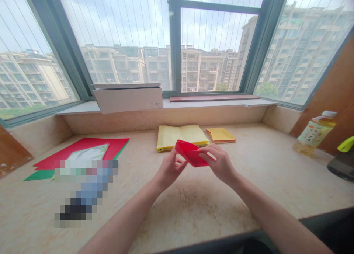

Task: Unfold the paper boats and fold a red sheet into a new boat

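Observation:
A piece of folded red paper [191,154] is held up above the counter between my two hands, partly opened into a pocket-like shape. My left hand [172,168] grips its left edge, with the thumb below and fingers behind. On the other side, my right hand [218,159] pinches the right part between thumb and fingers. Just behind the red paper lies a stack of creased yellow paper [182,134]. Beside that stack rests a smaller folded yellow-orange piece of paper [220,134]. My fingers hide parts of the red paper's edges.
Red sheets [88,142] and green sheets [41,175] lie at the left under a clear plastic packet [87,152]; a pixelated object [88,195] is nearby. A white box [128,99] stands on the sill. At the right are a bottle [315,132] and a dark container [343,165].

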{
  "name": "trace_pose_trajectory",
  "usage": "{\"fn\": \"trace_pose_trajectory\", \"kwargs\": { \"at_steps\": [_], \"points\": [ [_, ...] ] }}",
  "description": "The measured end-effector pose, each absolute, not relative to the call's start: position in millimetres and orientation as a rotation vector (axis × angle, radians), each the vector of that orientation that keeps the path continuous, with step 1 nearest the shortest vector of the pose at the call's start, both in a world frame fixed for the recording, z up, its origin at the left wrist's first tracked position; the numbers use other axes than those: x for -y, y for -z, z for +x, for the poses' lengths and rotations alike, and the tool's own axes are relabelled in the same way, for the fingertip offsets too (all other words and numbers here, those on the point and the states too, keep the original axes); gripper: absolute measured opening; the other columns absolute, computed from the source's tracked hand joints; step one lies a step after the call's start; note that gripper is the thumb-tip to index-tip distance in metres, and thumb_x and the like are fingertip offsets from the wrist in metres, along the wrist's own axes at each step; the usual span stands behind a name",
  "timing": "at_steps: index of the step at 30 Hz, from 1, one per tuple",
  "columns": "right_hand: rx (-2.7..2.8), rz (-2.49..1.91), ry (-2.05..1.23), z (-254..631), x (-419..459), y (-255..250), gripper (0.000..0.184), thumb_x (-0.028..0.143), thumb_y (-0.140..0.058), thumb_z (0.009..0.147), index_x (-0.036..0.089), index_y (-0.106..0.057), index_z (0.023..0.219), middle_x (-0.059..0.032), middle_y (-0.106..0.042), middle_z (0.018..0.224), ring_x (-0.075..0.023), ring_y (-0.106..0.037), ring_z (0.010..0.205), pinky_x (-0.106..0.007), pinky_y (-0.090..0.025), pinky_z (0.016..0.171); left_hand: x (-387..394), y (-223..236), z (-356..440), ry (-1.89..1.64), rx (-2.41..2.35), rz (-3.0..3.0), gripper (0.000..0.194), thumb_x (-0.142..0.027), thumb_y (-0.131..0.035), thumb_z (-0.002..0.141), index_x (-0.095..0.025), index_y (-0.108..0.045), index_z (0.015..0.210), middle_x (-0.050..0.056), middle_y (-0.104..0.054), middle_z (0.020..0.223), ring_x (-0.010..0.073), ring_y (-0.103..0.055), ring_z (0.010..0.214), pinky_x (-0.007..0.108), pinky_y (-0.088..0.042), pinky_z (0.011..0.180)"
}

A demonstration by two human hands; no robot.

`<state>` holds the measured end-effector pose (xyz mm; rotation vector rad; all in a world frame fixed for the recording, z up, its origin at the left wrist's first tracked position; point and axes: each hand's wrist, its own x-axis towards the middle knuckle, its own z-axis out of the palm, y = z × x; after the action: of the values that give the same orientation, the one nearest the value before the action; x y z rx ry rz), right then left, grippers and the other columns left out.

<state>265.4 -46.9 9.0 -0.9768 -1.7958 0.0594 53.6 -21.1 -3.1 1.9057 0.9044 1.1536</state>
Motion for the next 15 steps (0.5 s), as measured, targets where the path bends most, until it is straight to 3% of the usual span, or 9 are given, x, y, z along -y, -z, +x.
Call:
{"fn": "trace_pose_trajectory", "kwargs": {
  "at_steps": [2, 8, 15],
  "points": [
    [1.721, -1.03, -0.066, 266, 44, -7, 0.013, 0.029, -0.06, 0.092, 0.023, -0.072, 0.096, -0.0047, -0.073, 0.088, -0.0211, -0.065, 0.082, -0.037, -0.05, 0.078, 23, 2, 55, -1.14, -0.906, 1.813, 0.044, -0.037, -0.064, 0.085, -0.02, -0.051, 0.124, 0.009, -0.068, 0.106, 0.0158, -0.07, 0.071, 0.031, -0.059, 0.062],
    [1.704, -1.04, -0.104, 261, 45, -4, 0.016, 0.03, -0.063, 0.09, 0.021, -0.073, 0.099, -0.0045, -0.073, 0.082, -0.0205, -0.064, 0.076, -0.037, -0.051, 0.074, 31, -2, 62, -1.051, -0.799, 1.689, 0.042, -0.035, -0.061, 0.088, -0.016, -0.057, 0.125, 0.015, -0.067, 0.119, 0.0239, -0.069, 0.099, 0.042, -0.058, 0.084],
    [1.888, -0.907, -0.162, 258, 54, -6, 0.03, 0.023, -0.051, 0.096, 0.022, -0.068, 0.121, -0.0082, -0.074, 0.102, -0.0226, -0.066, 0.093, -0.041, -0.052, 0.085, 35, -13, 62, -1.025, -0.714, 1.399, 0.034, -0.039, -0.051, 0.093, -0.016, -0.064, 0.114, 0.012, -0.071, 0.11, 0.0247, -0.069, 0.1, 0.047, -0.053, 0.095]
  ]
}}
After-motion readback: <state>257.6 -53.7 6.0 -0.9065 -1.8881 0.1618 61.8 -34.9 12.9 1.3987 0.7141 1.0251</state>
